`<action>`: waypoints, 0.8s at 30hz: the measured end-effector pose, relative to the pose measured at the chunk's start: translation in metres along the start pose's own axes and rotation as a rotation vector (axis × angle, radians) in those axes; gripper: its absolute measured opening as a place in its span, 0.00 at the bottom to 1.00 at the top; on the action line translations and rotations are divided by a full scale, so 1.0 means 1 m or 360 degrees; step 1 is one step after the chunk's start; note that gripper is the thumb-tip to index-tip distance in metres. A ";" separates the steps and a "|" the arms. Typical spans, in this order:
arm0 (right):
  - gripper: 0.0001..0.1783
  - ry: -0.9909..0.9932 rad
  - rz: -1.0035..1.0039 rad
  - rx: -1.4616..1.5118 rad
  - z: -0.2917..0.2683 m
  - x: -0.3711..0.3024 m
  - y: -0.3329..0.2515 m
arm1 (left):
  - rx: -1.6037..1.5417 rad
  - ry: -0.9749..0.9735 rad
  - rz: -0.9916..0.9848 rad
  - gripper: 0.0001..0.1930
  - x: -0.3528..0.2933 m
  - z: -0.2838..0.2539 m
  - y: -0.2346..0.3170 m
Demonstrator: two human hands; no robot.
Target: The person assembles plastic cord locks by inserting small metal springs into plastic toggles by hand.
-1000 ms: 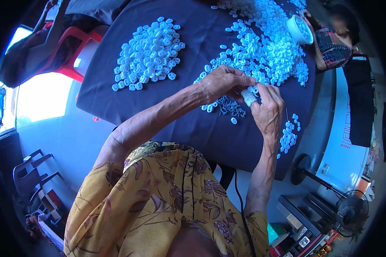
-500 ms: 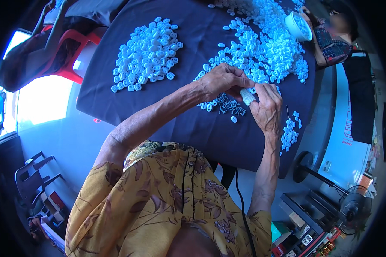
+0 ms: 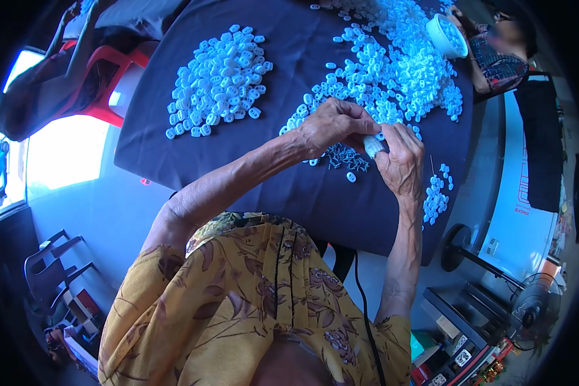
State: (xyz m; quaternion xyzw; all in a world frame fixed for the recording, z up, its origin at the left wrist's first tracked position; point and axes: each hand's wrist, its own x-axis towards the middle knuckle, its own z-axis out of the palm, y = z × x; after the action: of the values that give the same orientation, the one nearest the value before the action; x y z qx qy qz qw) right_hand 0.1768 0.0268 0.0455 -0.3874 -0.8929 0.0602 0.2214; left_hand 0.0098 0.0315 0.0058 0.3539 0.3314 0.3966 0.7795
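Note:
My left hand (image 3: 336,123) and my right hand (image 3: 402,159) meet fingertip to fingertip above the dark tablecloth. A small white plastic piece (image 3: 380,136) shows between them, pinched by my right fingers. My left thumb and forefinger are pressed together at the same spot, and what they grip is hidden. A white wrapping (image 3: 373,147) covers a fingertip between the hands. Beneath my hands lies a little heap of small dark screws (image 3: 347,157). One loose oval white piece with two holes (image 3: 351,177) rests just in front of the screws.
A big spread of white pieces (image 3: 424,71) covers the far right of the table, beside a white tub (image 3: 446,36). Another heap (image 3: 217,80) lies at left, a smaller one (image 3: 435,204) at right. A person (image 3: 500,55) sits across; a fan (image 3: 533,309) stands at lower right.
Both hands keep nearly the same pose, fingertips together. The view has shifted very slightly.

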 end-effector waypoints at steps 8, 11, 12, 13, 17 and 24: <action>0.12 0.0059 -0.0093 0.0017 0.006 -0.005 0.008 | 0.0024 0.0035 -0.0044 0.09 0.001 0.002 -0.002; 0.12 0.0001 -0.0097 0.0001 0.008 -0.004 0.009 | 0.0013 -0.0017 0.0003 0.09 0.001 -0.002 -0.005; 0.12 0.0040 -0.0106 0.0020 0.007 -0.003 0.008 | 0.0012 -0.0017 0.0004 0.09 0.001 -0.002 -0.003; 0.12 0.0080 -0.0115 0.0039 0.006 -0.002 0.008 | 0.0008 0.0019 -0.0012 0.09 0.000 0.000 0.000; 0.12 0.0114 -0.0021 0.0103 0.009 -0.001 0.008 | -0.0059 0.0089 -0.0023 0.10 0.000 -0.002 0.000; 0.19 0.0058 0.0455 0.0441 0.008 0.002 -0.002 | -0.0195 0.0123 -0.0035 0.10 -0.001 -0.005 0.000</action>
State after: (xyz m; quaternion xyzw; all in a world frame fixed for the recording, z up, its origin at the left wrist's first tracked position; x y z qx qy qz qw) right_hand 0.1707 0.0270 0.0390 -0.4771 -0.8079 0.2063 0.2777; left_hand 0.0053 0.0318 0.0036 0.2864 0.3401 0.4210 0.7906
